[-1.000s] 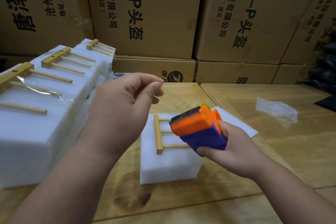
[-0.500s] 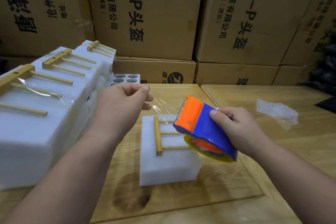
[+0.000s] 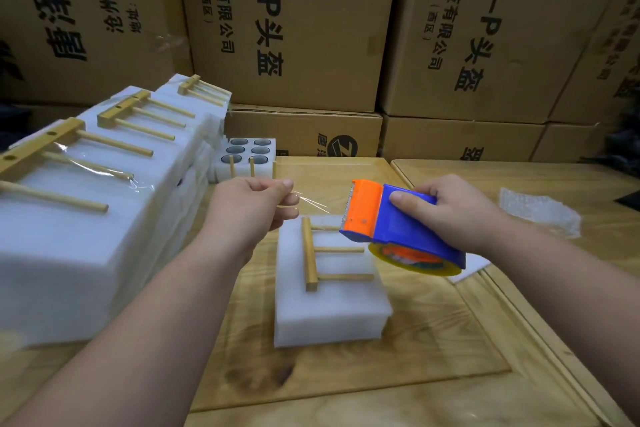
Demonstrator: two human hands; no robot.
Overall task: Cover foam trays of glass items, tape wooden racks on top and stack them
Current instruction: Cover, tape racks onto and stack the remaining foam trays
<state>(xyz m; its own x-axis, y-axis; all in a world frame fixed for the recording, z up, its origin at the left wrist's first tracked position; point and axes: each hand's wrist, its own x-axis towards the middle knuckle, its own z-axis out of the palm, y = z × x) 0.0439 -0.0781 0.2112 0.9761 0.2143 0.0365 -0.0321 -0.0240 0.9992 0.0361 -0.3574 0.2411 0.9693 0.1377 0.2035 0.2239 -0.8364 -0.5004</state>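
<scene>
Clear tape (image 3: 311,202), flimsy and sticky: my left hand (image 3: 249,208) grip pinches its end, right hand (image 3: 450,208) grasps the dispenser (image 3: 391,229); I'd keep it taut.

So the wooden table (image 3: 398,374) has a covered foam block (image 3: 329,315) in the middle, a big stack of foam trays (image 3: 86,236) on the left, and some bubble wrap (image 3: 540,210) far right.
</scene>
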